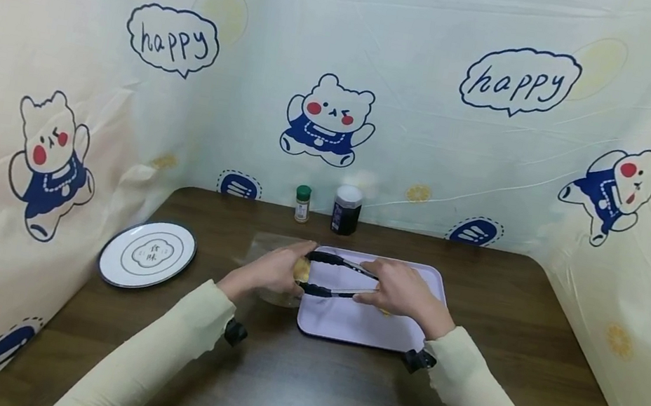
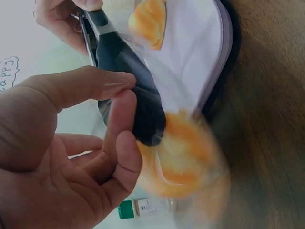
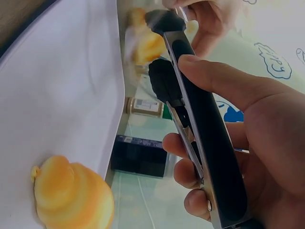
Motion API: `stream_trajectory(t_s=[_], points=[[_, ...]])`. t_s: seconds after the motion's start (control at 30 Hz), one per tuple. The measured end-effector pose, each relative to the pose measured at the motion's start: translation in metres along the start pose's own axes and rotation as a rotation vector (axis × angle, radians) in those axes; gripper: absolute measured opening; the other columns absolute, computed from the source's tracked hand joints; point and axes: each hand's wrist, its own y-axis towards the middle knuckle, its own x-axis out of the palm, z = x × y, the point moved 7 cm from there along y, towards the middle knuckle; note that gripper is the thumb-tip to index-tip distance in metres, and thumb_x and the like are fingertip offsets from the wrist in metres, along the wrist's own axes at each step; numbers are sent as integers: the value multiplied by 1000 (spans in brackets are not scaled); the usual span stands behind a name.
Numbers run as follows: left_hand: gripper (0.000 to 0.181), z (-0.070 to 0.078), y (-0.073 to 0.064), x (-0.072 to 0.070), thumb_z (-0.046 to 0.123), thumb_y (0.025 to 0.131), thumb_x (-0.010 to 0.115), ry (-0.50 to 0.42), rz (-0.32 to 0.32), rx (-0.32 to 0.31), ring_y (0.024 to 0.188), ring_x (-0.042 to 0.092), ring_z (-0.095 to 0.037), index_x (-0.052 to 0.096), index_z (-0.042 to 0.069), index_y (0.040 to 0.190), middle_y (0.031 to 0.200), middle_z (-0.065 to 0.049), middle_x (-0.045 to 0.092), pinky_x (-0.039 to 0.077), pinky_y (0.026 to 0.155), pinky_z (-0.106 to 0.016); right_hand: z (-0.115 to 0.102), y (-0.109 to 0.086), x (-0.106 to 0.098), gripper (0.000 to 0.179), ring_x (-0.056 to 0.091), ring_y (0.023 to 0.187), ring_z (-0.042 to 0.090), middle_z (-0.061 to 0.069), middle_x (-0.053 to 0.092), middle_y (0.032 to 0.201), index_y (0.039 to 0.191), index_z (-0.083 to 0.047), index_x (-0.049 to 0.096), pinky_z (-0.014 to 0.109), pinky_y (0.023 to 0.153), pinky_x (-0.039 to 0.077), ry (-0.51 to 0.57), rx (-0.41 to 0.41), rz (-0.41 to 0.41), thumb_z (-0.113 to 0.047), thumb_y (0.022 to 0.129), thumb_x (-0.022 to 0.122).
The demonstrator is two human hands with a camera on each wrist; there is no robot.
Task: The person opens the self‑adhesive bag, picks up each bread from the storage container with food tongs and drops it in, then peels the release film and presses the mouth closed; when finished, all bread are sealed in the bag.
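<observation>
Thumb and index finger of my left hand (image 2: 81, 143) pinch the edge of a clear plastic bag (image 1: 268, 245). Inside it sits a golden bread bun (image 2: 183, 157). My right hand (image 1: 404, 291) grips black-and-silver tongs (image 3: 206, 138) by their arms. Their black heads stand spread apart at the bag's mouth, beside my left fingers; how far they reach inside is hard to tell. Below my right hand, another golden bread roll (image 3: 74, 193) lies on the pale purple tray (image 1: 344, 327). In the head view my right hand hides most of that roll.
A white plate with a dark rim (image 1: 118, 262) lies at the table's left. Behind the tray stand a green-capped shaker (image 1: 302, 205) and a dark jar with a white lid (image 1: 346, 213), close to the printed cloth backdrop (image 1: 412, 139).
</observation>
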Motion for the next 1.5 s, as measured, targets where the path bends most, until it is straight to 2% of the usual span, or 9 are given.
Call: stream_trajectory(t_s=[0.2, 0.3, 0.4, 0.53, 0.7, 0.93, 1.27, 1.5], points=[[103, -3, 1, 2, 11, 76, 83, -44, -41, -46, 149, 33, -31, 24, 19, 160, 167, -3, 23, 35, 119, -50, 6, -5, -4, 68, 64, 119, 30, 12, 63, 137, 137, -11, 61, 50, 100, 53, 13, -38, -6, -52, 84, 75], [102, -4, 3, 2, 12, 76, 84, -15, -44, -32, 145, 39, -31, 25, 17, 159, 166, -4, 25, 40, 115, -49, 9, -8, -6, 69, 63, 121, 31, 13, 62, 138, 138, -11, 60, 50, 101, 52, 18, -49, -8, -52, 84, 74], [102, -4, 6, 2, 14, 75, 85, 12, -36, -20, 143, 41, -31, 27, 16, 159, 165, -6, 27, 40, 116, -48, 12, -10, -9, 70, 63, 121, 32, 14, 62, 138, 138, -10, 60, 50, 101, 52, 18, -52, -5, -52, 84, 75], [101, -3, 8, 2, 14, 75, 86, 27, -30, -28, 146, 38, -34, 28, 14, 158, 164, -9, 29, 35, 119, -51, 15, -13, -13, 70, 64, 120, 32, 14, 63, 137, 137, -9, 61, 50, 100, 53, 6, -64, 5, -52, 84, 75], [101, -6, 7, 1, 10, 74, 85, 61, -24, -46, 146, 37, -36, 28, 10, 158, 164, -12, 30, 35, 118, -52, 20, -18, -20, 69, 65, 117, 33, 14, 64, 135, 137, -10, 61, 53, 98, 53, 25, -62, 7, -52, 84, 75], [101, -14, 6, -2, 11, 74, 84, 66, -17, -67, 147, 36, -35, 28, 8, 158, 165, -11, 27, 35, 119, -52, 40, -32, -27, 73, 65, 111, 30, 12, 66, 131, 139, -13, 60, 51, 94, 55, 36, 5, 0, -57, 82, 74], [96, -14, 9, -2, 16, 77, 85, 27, 5, -71, 146, 38, -34, 31, 9, 156, 164, -12, 31, 35, 119, -51, 81, -56, -32, 75, 64, 112, 34, 19, 65, 133, 138, -10, 61, 56, 96, 53, 14, 93, 2, -56, 81, 76], [95, -13, 10, -2, 15, 77, 85, 20, 16, -63, 143, 42, -34, 33, 9, 156, 163, -12, 33, 37, 118, -50, 109, -69, -28, 78, 60, 122, 41, 22, 62, 136, 138, -7, 60, 60, 101, 48, 12, 171, -22, -58, 81, 75]])
